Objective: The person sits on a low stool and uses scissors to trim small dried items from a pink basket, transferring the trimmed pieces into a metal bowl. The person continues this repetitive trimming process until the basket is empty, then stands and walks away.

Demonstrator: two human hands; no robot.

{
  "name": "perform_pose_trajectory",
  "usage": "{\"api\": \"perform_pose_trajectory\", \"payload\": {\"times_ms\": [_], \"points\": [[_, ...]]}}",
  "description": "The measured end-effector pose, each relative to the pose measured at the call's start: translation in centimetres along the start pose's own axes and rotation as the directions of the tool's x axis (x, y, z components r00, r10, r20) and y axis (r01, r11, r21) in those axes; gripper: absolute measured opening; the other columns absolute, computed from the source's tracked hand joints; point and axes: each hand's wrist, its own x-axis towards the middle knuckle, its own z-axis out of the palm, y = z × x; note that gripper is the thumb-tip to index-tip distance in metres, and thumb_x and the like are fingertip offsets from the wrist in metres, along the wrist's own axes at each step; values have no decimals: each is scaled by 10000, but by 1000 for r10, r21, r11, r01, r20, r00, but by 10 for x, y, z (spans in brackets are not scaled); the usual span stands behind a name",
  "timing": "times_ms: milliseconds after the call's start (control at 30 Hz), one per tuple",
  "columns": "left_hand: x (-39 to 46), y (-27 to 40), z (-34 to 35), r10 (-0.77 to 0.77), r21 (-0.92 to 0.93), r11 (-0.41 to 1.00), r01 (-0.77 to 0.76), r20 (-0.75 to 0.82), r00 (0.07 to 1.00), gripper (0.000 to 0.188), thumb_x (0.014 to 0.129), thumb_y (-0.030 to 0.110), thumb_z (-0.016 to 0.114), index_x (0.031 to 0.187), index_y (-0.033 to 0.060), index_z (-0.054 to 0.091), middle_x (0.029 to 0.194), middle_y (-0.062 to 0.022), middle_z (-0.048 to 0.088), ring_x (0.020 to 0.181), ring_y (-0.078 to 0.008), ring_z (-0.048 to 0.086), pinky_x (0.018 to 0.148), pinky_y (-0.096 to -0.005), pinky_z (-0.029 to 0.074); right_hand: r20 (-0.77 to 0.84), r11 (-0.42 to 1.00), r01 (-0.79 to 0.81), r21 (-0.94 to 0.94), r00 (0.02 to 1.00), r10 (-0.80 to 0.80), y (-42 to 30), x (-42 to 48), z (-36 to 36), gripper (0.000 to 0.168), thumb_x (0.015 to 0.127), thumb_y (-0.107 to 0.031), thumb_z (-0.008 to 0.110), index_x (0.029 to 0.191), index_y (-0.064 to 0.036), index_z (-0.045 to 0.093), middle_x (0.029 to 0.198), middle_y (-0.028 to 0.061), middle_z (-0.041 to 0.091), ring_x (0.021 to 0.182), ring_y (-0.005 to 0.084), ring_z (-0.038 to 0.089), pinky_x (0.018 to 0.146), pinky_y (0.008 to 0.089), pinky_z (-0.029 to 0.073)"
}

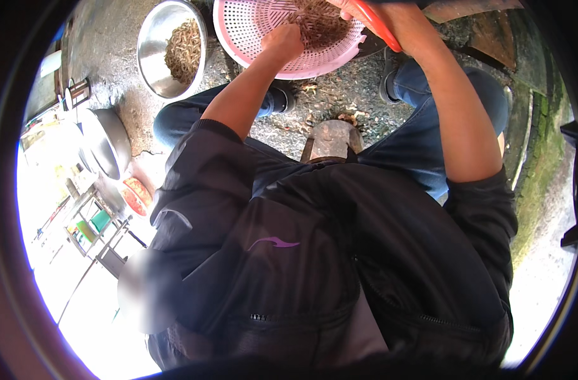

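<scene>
A pink plastic colander point(289, 71) sits at the top of the view, holding a heap of thin, tangled brown pieces point(319, 28), possibly small shrimp. My left hand point(283, 42) is curled at the left edge of this heap; its fingertips are hidden, so its grip does not show. Above the colander's right side, my right hand point(372, 16) is wrapped around a tool's red handle point(381, 28), perhaps scissors; the tool's far end is cut off by the frame. Left of the colander, a stainless steel bowl point(151, 57) holds many small, curved brownish pieces point(183, 52).
Wet concrete ground point(127, 52) with scattered scraps surrounds my shoes. A wooden stool point(334, 137) is between my legs. A large metal basin point(106, 142), a red basin point(137, 195) and a rack point(91, 223) stand at the left. Mossy boards point(536, 137) run along the right.
</scene>
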Motion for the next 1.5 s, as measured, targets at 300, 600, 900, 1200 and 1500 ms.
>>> {"api": "perform_pose_trajectory", "payload": {"times_ms": [300,600,900,1200,1500], "points": [[-12,9,-7,-26,0,1000,26,-7,1000,300,794,243,616,1032,81,701,1053,-151,696,1022,-344,655,842,-459,519,6,999,-23,24,1000,23,0,-2,0,317,904,-300,697,789,-16,617,620,31,591,516,102,546,499,267,427],[-12,-1,-11,-50,-200,980,16,-165,985,280,803,283,655,986,78,708,944,-125,715,910,-299,685,783,-439,529,12,999,-3,-44,1000,4,1,-1,-1,346,904,-329,695,781,-16,612,620,21,582,530,97,524,509,281,403],[-38,-32,-89,-296,-903,113,-414,-428,854,117,783,21,680,878,-47,690,736,-41,651,664,-92,592,597,-230,482,28,934,125,-335,992,-123,20,-6,15,608,835,-393,756,1250,10,568,923,136,706,847,186,681,785,321,526],[-62,-34,-127,-341,-822,-60,-567,-517,785,165,838,4,720,952,-26,604,782,-83,662,698,-139,648,684,-286,574,95,949,45,-311,995,-17,24,-10,33,654,834,-428,750,1266,17,545,995,131,672,917,202,641,830,336,503],[-72,-24,-134,-204,-829,-196,-524,-489,848,66,875,-6,664,929,16,633,844,-88,686,766,-172,672,766,-330,581,89,954,24,-297,996,3,17,-8,32,662,838,-478,727,1254,8,554,994,128,663,905,214,638,822,349,499]]}}
